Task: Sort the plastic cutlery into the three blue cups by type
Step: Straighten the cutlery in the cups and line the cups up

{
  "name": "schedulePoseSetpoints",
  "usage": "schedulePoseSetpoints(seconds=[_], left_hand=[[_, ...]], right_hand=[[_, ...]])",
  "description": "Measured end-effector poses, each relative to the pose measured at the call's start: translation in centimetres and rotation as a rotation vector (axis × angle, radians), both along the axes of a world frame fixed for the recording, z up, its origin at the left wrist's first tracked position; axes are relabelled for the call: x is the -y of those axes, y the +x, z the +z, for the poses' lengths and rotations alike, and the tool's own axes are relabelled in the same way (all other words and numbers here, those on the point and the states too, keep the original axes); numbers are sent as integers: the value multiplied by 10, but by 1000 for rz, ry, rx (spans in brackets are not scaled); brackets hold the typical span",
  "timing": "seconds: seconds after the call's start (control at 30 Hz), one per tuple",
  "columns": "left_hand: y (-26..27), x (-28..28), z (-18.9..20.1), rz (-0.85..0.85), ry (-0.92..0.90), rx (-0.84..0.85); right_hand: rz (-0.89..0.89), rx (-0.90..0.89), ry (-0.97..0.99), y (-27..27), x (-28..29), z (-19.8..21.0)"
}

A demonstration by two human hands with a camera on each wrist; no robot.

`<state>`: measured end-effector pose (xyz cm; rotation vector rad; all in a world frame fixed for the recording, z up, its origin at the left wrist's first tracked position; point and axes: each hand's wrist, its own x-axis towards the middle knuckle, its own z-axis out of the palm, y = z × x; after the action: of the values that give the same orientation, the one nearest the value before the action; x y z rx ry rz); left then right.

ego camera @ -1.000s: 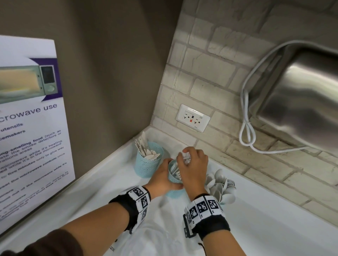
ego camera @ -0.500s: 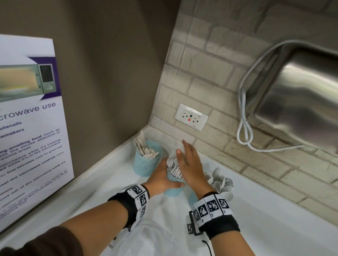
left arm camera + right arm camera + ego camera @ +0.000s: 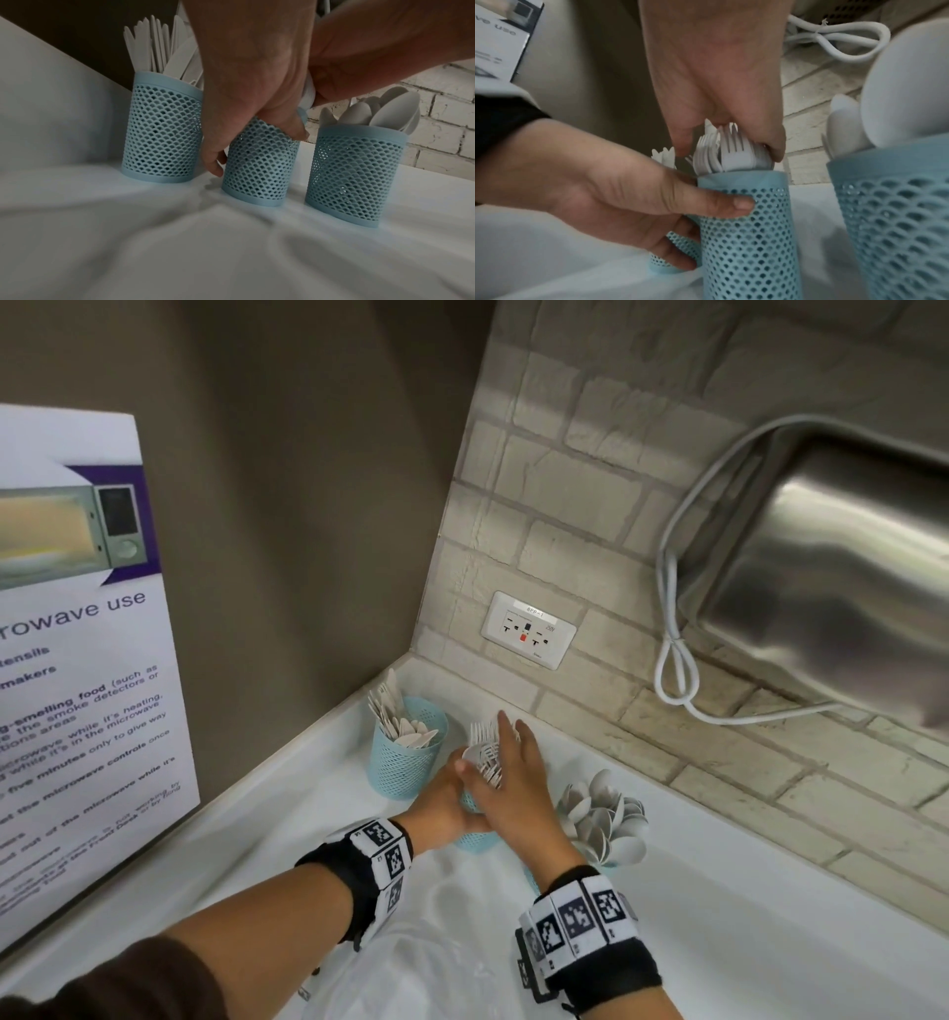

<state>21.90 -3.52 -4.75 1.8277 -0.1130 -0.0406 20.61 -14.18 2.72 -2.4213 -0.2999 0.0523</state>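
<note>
At the near edge of the white counter (image 3: 744, 942) lies a crumpled clear plastic bag (image 3: 411, 963), apparently empty. Beyond it, the left hand (image 3: 441, 806) wraps thumb and fingers round the middle blue mesh cup (image 3: 752, 233), evidently to steady it. The right hand (image 3: 518, 773) rests straight-fingered on the forks (image 3: 729, 154) standing in that cup, gripping nothing, apparently pressing them into place. The spoon cup (image 3: 354, 172) stands just to the right, the knife cup (image 3: 162, 132) to the left towards the counter's far corner. Sorting appears all but complete.
</note>
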Motion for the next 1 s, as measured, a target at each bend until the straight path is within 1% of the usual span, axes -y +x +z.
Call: schedulePoseSetpoints(seconds=[0.07,0.17,0.23,0.33,0.5,0.57,0.7,0.83,1.0], left_hand=[[-1,-1,4,7,-50,-11],[0,0,5,11,-10,-1],[0,0,5,11,-4,-1],[-1,0,7,11,21,7],[-2,2,9,11,4,24],[-1,4,10,26,-21,18],[-2,4,9,71,23,8],[-1,2,8,104,94,4],[-2,-2,8,131,150,-26]], right_hand=[[-12,77,-66,4,1,-5],[-162,206,34,10,4,-5],[-199,264,9,11,3,-4],[-135,246,-123,6,-1,-9],[-114,223,-145,5,2,-12],[-132,232,-94,4,5,-7],[-150,272,34,-8,9,7],[-223,340,237,-22,18,25],[-287,431,373,-30,39,45]])
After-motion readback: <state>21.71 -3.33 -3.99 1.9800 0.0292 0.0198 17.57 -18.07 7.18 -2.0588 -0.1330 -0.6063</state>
